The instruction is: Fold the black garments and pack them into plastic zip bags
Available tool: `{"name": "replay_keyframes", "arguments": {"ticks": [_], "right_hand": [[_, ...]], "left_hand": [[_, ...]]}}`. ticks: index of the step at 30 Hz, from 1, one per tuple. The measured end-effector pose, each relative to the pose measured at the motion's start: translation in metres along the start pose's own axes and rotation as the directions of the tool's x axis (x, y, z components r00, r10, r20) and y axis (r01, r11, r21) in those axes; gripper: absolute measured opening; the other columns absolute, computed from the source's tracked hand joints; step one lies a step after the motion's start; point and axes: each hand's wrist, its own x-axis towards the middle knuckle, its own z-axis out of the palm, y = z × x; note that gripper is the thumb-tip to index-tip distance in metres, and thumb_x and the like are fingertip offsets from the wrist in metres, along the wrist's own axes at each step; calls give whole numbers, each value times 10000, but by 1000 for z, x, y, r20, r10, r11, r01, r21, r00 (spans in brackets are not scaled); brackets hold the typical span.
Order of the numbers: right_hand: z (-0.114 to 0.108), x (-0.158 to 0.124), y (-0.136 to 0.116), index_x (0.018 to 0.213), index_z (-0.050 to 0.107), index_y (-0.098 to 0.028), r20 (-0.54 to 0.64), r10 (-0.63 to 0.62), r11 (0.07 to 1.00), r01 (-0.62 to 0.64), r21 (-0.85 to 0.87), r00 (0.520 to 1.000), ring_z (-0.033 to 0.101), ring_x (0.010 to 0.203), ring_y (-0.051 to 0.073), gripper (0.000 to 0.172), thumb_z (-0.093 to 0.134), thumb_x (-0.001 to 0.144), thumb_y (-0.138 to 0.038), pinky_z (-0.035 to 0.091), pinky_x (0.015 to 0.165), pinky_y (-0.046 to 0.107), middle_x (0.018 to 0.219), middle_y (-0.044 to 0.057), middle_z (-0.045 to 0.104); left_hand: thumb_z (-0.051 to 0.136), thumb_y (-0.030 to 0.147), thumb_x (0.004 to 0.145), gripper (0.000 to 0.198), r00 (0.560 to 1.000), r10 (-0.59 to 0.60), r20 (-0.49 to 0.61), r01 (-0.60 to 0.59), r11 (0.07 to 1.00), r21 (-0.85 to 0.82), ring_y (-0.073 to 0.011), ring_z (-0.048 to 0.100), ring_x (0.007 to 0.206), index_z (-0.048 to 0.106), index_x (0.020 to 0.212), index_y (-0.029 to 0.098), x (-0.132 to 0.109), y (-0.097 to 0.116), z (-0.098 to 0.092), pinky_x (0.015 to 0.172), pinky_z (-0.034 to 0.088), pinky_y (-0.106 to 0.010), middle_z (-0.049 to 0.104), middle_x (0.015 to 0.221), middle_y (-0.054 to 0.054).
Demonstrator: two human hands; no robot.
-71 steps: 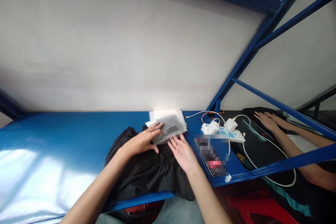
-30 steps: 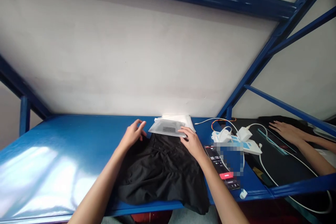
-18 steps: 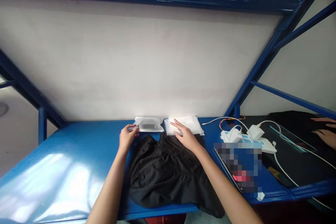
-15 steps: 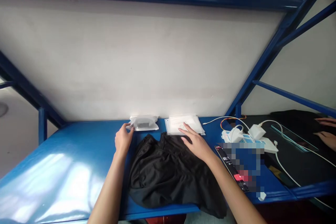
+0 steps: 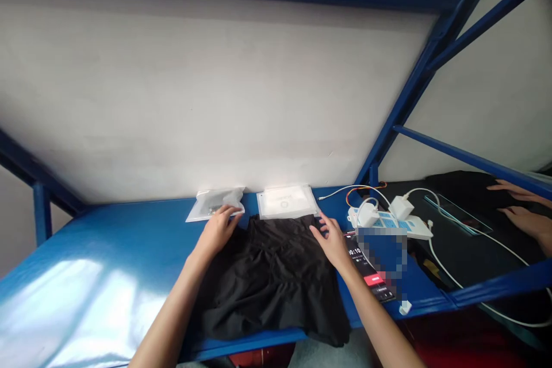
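Black cloth [image 5: 276, 282] lies wrinkled on the blue surface [image 5: 129, 241] in front of me. My left hand [image 5: 219, 230] is over the cloth's upper left corner, fingers apart, its fingertips at the near edge of a clear plastic bag [image 5: 204, 202] with something small inside. At the cloth's upper right corner is my right hand [image 5: 330, 236], thumb and fingers apart, nothing seen between them. A flat white packet [image 5: 287, 202] rests against the wall, between and beyond my hands.
Right of my right arm lie a phone [image 5: 371, 270] with a lit screen and a white power strip [image 5: 414, 226] with plugs and cables. Blue metal bars [image 5: 388, 121] frame the area. Another person's hands [image 5: 524, 221] are at the far right, near a second phone [image 5: 457, 215].
My left hand has moved off the bag's left end to its near right side. My right hand has left the white packet for the cloth's corner. The cloth's top looks more spread. The view has shifted.
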Motion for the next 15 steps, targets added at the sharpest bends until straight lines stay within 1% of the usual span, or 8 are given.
{"name": "replay_keyframes", "arguments": {"ticks": [1,2,4,6,9,12,15], "right_hand": [[0,0,2,1319,671,-194,13,21,1000,-21,17,1000,648,822,243,540,669,870,-496,592,847,466,1054,110,633],[0,0,3,1264,701,-193,22,30,999,-30,29,999,638,776,230,515,682,856,-506,593,805,447,1017,100,635],[-1,1,2,1174,737,-202,26,27,999,-28,47,999,630,736,217,459,682,851,-525,587,722,405,984,91,637],[-3,2,-1,1122,753,-214,29,25,998,-27,63,999,618,713,202,423,662,863,-536,569,657,367,991,87,623],[-6,2,-5,1087,777,-228,34,23,997,-26,73,999,553,665,178,382,658,868,-517,542,640,349,925,55,562],[-9,3,-7,1093,790,-241,44,19,997,-22,77,999,474,626,166,360,687,849,-486,517,660,349,824,6,474],[-10,2,-9,1068,800,-246,73,12,995,-19,95,997,454,615,159,338,692,844,-475,501,662,344,819,2,473]], "left_hand": [[466,531,1015,448,999,8,44,-6,999,-46,-308,696,1090,717,1238,233,1,8,-1,968,519,-414,733,1204,-129],[539,566,974,435,995,4,95,4,997,-77,-299,714,974,737,1188,243,3,13,-1,886,535,-389,756,1097,-110],[679,596,871,433,986,-17,167,38,991,-126,-290,701,848,763,1114,248,7,17,1,785,529,-365,759,969,-86],[746,579,815,414,984,-10,176,48,976,-213,-281,691,849,773,1047,238,11,13,6,778,520,-349,754,946,-78],[736,554,837,370,989,19,144,32,940,-341,-262,687,916,752,1008,226,10,4,12,809,508,-327,751,985,-74],[732,565,841,390,989,27,146,28,933,-359,-246,675,900,714,1031,225,4,2,17,792,498,-319,732,962,-61],[767,557,806,424,984,22,176,41,937,-346,-240,664,870,694,1057,224,0,3,20,784,496,-319,711,921,-47]]}}
